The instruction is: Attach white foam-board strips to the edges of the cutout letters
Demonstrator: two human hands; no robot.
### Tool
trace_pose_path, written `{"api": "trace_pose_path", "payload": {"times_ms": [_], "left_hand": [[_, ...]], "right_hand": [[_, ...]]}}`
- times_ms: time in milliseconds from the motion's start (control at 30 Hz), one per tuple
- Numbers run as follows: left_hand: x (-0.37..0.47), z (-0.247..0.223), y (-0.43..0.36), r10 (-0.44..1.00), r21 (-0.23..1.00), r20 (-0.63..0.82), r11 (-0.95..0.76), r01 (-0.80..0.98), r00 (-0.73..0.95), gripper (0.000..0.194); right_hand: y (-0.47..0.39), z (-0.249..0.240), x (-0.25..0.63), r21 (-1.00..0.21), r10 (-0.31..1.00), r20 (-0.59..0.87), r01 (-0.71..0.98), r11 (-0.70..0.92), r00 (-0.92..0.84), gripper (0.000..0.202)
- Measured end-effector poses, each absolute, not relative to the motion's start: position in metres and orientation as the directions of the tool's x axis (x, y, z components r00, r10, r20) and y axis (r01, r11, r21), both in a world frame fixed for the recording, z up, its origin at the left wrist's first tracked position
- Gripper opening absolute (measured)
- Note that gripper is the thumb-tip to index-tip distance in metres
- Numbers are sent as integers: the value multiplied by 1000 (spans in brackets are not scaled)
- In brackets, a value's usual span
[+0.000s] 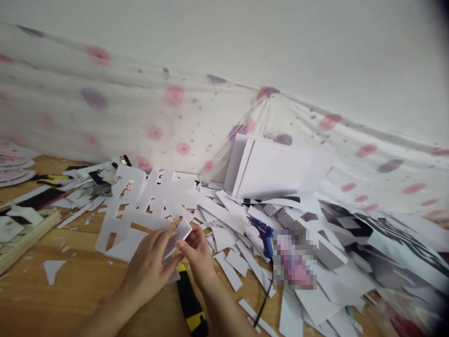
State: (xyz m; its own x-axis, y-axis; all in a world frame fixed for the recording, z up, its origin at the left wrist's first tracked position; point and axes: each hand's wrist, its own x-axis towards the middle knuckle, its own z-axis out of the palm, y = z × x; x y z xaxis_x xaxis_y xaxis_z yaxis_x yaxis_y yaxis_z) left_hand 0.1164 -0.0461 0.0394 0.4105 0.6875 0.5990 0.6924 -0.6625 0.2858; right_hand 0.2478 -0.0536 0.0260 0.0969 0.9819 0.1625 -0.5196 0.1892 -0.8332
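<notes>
Both hands meet low in the middle of the head view around a small white board piece (183, 230). My left hand (152, 262) has its fingers and thumb closed on the left side of the piece. On the piece's right edge, my right hand (197, 250) pinches with thumb and fingers. The piece is tilted, and its lower part is partly hidden by my fingers. Just beneath the hands lies a black and yellow tool handle (191, 304). Behind them rests a white sheet with cut-out slots (143, 217).
A blue glue gun (264, 234) with a black cord lies right of the hands among white scraps (224, 213). Large white boards (277, 168) lean against the flowered sheeting (105, 112). Yellow-handled pliers (52, 180) and a pale wooden tray (31, 238) are on the left.
</notes>
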Motion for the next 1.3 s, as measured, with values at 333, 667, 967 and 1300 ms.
{"api": "trace_pose_path", "payload": {"times_ms": [333,667,967,1300], "left_hand": [[111,63,-25,770,610,329,-615,500,547,60],[115,60,-31,755,572,342,-640,513,559,53],[130,73,-29,897,554,277,-443,705,345,40],[133,87,-25,957,408,111,-289,866,267,32]], "right_hand": [[-60,32,266,-878,946,324,-380,290,-27,45],[-62,26,260,-874,942,335,-367,318,17,45],[-60,29,239,-787,987,130,-596,163,97,49],[-67,21,232,-730,990,33,-673,118,137,31]]}}
